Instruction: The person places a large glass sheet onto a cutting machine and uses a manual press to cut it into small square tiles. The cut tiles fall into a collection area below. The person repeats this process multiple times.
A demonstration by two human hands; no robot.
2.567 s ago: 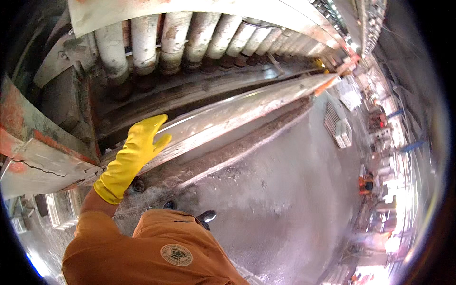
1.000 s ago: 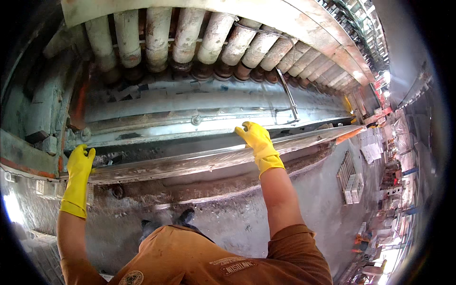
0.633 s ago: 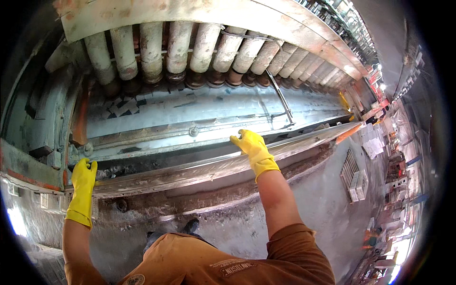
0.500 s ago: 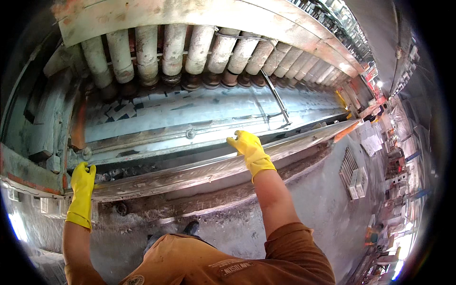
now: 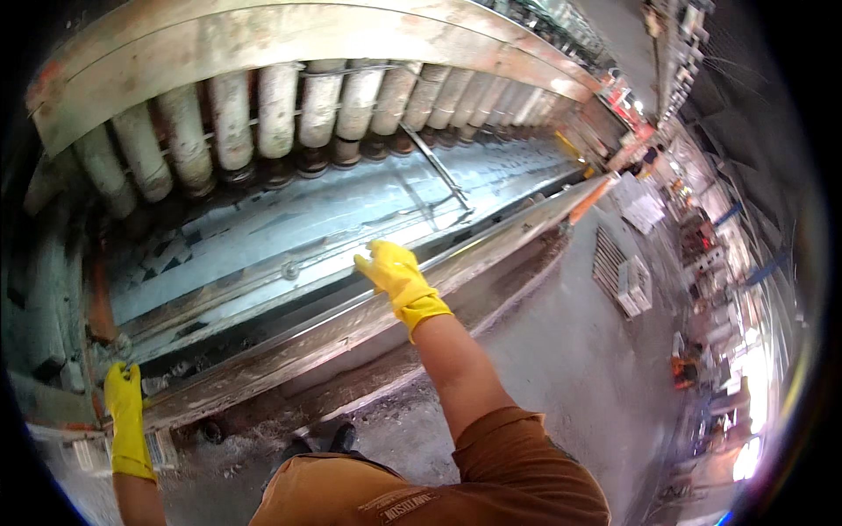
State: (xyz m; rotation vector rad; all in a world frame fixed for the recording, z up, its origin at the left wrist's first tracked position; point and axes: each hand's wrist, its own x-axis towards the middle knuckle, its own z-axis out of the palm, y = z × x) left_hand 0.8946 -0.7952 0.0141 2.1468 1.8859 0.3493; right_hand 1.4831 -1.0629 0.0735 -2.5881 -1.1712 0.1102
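Observation:
A long machine bed (image 5: 254,237) with a wet, shiny surface stretches in front of me beneath a row of thick cylinders (image 5: 277,110). At the left end of its front board (image 5: 298,359), my left hand (image 5: 127,410) in a yellow rubber glove has its fingers curled inward; what they hold, if anything, is hidden. My right hand (image 5: 396,276), gloved the same way, is over the near side of the bed, beyond the board. Its fingers are loosely bent with the thumb apart, and nothing shows between them. A thin metal bar (image 5: 436,167) lies crosswise on the bed farther right.
Dark loose pieces (image 5: 167,254) lie on the bed's left part. To the right, a slatted pallet (image 5: 621,272) rests on the grey floor (image 5: 544,359). White sheets or slabs (image 5: 640,203) are behind it. A pale crate (image 5: 92,458) stands below the board's left end.
The view has turned, so the machine sits more slanted and farther left. Both hands appear lower and farther left, keeping much the same pose beside the bed.

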